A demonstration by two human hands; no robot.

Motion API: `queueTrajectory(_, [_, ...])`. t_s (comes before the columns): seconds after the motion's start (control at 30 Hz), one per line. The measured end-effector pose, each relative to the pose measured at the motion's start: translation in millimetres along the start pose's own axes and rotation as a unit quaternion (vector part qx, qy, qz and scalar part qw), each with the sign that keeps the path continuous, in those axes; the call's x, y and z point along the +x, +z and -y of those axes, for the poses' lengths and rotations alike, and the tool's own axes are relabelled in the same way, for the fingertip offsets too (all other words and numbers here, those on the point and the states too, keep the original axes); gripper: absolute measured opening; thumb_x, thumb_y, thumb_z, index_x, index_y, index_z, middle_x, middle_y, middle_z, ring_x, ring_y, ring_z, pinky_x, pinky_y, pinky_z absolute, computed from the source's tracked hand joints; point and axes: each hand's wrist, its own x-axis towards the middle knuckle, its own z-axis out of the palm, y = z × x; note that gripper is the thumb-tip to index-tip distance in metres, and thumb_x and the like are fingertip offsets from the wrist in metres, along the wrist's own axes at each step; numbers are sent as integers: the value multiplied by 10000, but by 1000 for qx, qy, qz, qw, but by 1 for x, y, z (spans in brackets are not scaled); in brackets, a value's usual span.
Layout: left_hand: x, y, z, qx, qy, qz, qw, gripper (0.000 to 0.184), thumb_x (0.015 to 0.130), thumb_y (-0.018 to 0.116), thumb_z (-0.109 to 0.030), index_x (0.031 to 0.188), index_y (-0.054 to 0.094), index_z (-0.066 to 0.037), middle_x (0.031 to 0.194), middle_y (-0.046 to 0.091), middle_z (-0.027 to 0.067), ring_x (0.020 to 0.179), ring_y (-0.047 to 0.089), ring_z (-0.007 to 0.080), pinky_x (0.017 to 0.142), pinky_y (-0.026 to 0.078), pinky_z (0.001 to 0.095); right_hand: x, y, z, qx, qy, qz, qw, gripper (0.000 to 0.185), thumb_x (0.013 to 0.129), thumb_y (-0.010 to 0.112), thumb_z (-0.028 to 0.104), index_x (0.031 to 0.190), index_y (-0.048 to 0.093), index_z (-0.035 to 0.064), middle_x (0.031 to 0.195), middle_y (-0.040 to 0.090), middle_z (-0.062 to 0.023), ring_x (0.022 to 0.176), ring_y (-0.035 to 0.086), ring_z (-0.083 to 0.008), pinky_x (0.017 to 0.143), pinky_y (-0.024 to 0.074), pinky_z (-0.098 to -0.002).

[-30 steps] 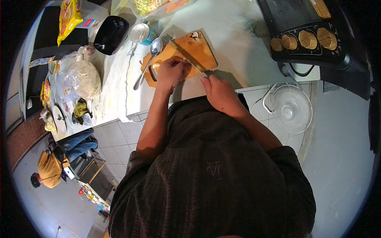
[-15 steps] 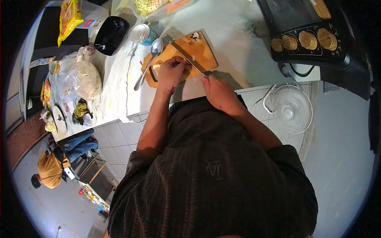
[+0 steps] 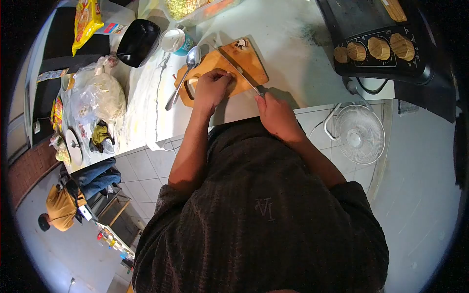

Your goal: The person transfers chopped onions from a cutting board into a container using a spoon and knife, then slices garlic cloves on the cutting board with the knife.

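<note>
A wooden cutting board (image 3: pixel 251 61) lies near the counter's front edge. My right hand (image 3: pixel 276 115) is wrapped around the handle of a knife (image 3: pixel 240 71), whose blade slants over the board, tip pointing away from me. Over the board's left part, my left hand (image 3: pixel 211 92) has its fingers pinched together; what they hold, if anything, is hidden. A small pale piece (image 3: pixel 239 70) shows beside the blade. Dark scraps (image 3: pixel 241 44) sit at the board's far corner. A metal spoon (image 3: pixel 193 57) rests along the board's left side.
Beyond the board stand a blue-and-white tub (image 3: pixel 177 43), a black bowl (image 3: pixel 138 43) and a clear container of shredded vegetables (image 3: pixel 195 7). Plastic bags (image 3: pixel 100 95) lie left. A black appliance with wooden knobs (image 3: pixel 378 49) is right. Below are a fan (image 3: pixel 355 134) and another person (image 3: pixel 63 207).
My right hand has shifted a little to the right with the knife, widening the gap between the blade and my left fingers. My left hand stays nearly in place.
</note>
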Motion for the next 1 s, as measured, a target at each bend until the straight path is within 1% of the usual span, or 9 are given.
queueTrajectory(0.13, [1, 2, -2, -4, -23, 4, 1000, 287, 894, 658, -283, 934, 727, -8, 798, 684, 57, 701, 601, 117, 659, 468, 261, 0, -3, 1, -6, 1, 0, 1000, 408, 1021, 447, 363, 896, 550, -11, 797, 620, -308, 800, 585, -523, 702, 442, -600])
queueTrajectory(0.2, [0, 4, -6, 1, -5, -20, 1000, 335, 860, 671, -298, 912, 730, 27, 732, 691, 102, 644, 616, 159, 637, 482, 302, 0, -7, 3, 12, 6, 6, 1000, 413, 1020, 448, 361, 896, 552, -19, 816, 618, -310, 820, 579, -525, 710, 445, -590])
queueTrajectory(0.33, [-2, 4, -14, 24, -10, -23, 999, 357, 859, 673, -319, 887, 727, 32, 712, 681, 104, 618, 606, 162, 619, 478, 304, 0, -9, 2, 12, -1, 8, 1000, 421, 1019, 450, 362, 894, 553, -26, 839, 619, -311, 842, 573, -527, 726, 447, -582])
queueTrajectory(0.43, [-3, 2, -15, 30, -26, -6, 999, 315, 892, 667, -301, 917, 718, 10, 771, 679, 61, 674, 597, 117, 645, 468, 268, 0, -9, 1, 26, 0, 9, 1000, 425, 1018, 454, 366, 899, 554, -30, 846, 619, -313, 853, 570, -529, 734, 451, -576])
queueTrajectory(0.53, [0, 3, -5, -17, -36, -14, 999, 327, 894, 663, -303, 925, 713, 19, 758, 673, 63, 662, 592, 116, 635, 467, 264, 0, -11, 4, 34, 4, 9, 999, 424, 1018, 457, 362, 900, 556, -33, 849, 618, -315, 860, 572, -527, 735, 451, -573])
queueTrajectory(0.6, [3, 6, 1, -6, -3, -47, 999, 353, 858, 647, -304, 881, 717, 41, 685, 669, 112, 616, 615, 163, 606, 478, 305, 0, -11, 6, 46, 0, 5, 999, 426, 1020, 454, 360, 902, 556, -37, 844, 616, -315, 858, 570, -528, 728, 451, -568])
queueTrajectory(0.83, [2, 7, -3, 17, 10, -32, 999, 339, 850, 647, -294, 873, 716, 37, 681, 670, 103, 604, 612, 163, 597, 477, 308, -1, -10, 11, 61, 5, 27, 998, 426, 1025, 447, 357, 901, 557, -36, 840, 618, -312, 852, 570, -528, 717, 447, -566])
queueTrajectory(0.9, [1, 6, -5, 11, -13, -9, 1000, 290, 903, 644, -262, 937, 709, 19, 769, 683, 73, 663, 595, 111, 626, 476, 266, -1, -10, 11, 51, 8, 25, 998, 419, 1026, 446, 351, 907, 556, -34, 833, 618, -309, 847, 571, -528, 715, 446, -567])
queueTrajectory(1.0, [-3, 4, -12, 25, -6, -6, 1000, 260, 902, 644, -241, 932, 708, 9, 771, 681, 65, 665, 596, 104, 618, 473, 257, 1, -7, 10, 65, 3, 25, 998, 420, 1026, 444, 356, 911, 553, -33, 835, 615, -312, 849, 570, -528, 716, 449, -566])
